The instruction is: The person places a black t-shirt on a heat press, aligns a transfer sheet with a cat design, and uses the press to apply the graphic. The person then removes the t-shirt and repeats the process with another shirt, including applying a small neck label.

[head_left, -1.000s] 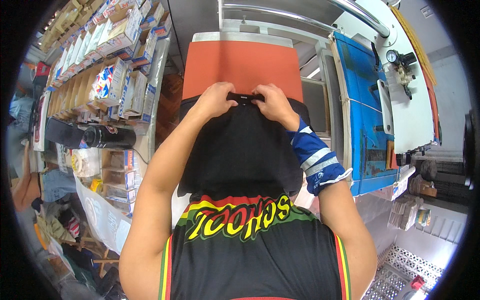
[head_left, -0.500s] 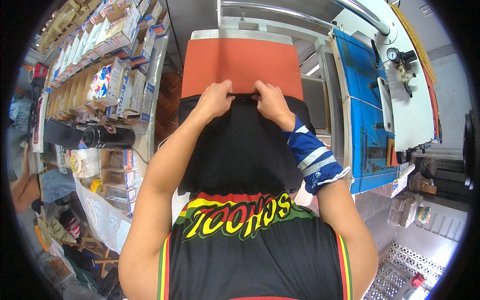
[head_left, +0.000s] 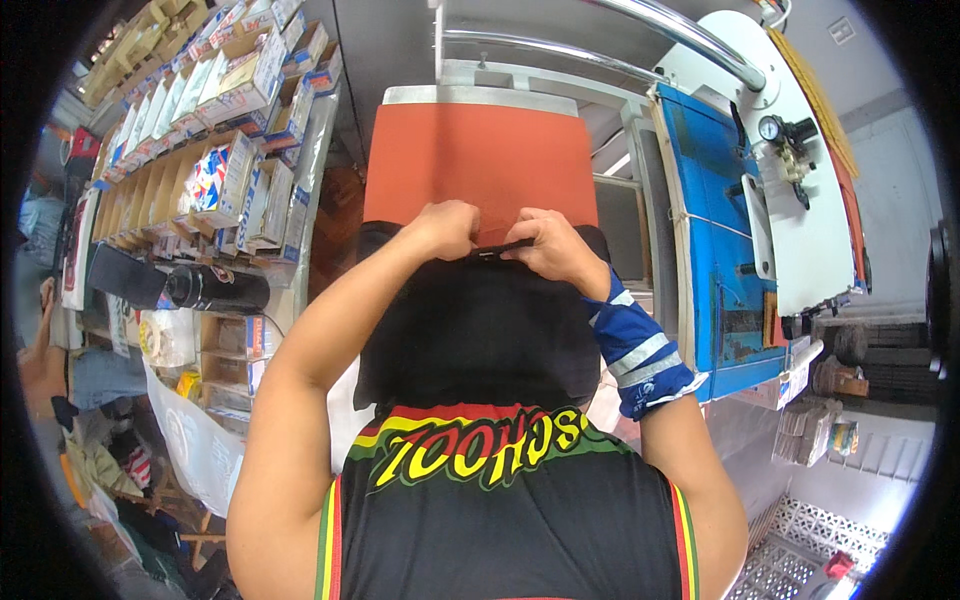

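A black garment (head_left: 470, 340) is laid over the near part of a padded orange board (head_left: 480, 150) in front of me. My left hand (head_left: 450, 228) has its fingers curled on the garment's top edge, left of centre. My right hand (head_left: 538, 243) pinches the same edge just to the right, by a small label at the neckline. A short stretch of dark band runs between the two hands. A blue sleeve with pale stripes covers my right forearm.
Shelves of cartons (head_left: 230, 80) and a black cylindrical object (head_left: 215, 290) stand at left. To the right are a blue board (head_left: 725, 250), a white machine plate with a gauge (head_left: 812, 240) and chrome bars (head_left: 560, 40). A person's arm (head_left: 40, 340) shows at far left.
Both hands have moved down the frame, toward me, with the garment's top edge, uncovering more of the orange board. The band between the hands now sits lower.
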{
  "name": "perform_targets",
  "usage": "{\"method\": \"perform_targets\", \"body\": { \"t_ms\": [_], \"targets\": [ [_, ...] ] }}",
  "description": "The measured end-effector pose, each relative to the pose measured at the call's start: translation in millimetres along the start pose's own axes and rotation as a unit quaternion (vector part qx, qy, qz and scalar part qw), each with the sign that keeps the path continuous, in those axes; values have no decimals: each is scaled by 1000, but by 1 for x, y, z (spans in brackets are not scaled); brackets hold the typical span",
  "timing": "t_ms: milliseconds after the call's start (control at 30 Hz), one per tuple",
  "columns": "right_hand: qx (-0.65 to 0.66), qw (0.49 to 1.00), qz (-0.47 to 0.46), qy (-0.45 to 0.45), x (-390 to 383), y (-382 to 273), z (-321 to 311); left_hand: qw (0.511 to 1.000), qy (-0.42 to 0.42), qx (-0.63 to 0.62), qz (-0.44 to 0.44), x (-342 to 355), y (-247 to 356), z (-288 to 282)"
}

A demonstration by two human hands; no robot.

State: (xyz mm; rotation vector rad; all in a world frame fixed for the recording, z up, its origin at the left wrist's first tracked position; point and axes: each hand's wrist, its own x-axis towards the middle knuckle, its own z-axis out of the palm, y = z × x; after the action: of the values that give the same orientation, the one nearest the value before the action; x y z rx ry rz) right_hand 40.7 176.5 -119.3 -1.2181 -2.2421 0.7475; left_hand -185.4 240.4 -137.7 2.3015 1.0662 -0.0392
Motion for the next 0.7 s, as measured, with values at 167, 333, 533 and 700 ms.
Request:
{"method": "perform_targets", "body": {
  "t_ms": [167, 333, 533, 700],
  "targets": [
    [42, 995, -9, 87, 6, -2, -8, 943, 183, -273, -59, 20, -29, -21],
    [21, 990, 14, 138, 17, -3, -12, 837, -74, -540, -49, 36, -48, -14],
    [8, 988, 37, 153, 19, 13, 0, 822, -251, -507, -58, 31, -38, -9],
    [-24, 983, 51, 174, 22, 32, 29, 990, 19, -141, 4, 11, -11, -2]
  ]
}}
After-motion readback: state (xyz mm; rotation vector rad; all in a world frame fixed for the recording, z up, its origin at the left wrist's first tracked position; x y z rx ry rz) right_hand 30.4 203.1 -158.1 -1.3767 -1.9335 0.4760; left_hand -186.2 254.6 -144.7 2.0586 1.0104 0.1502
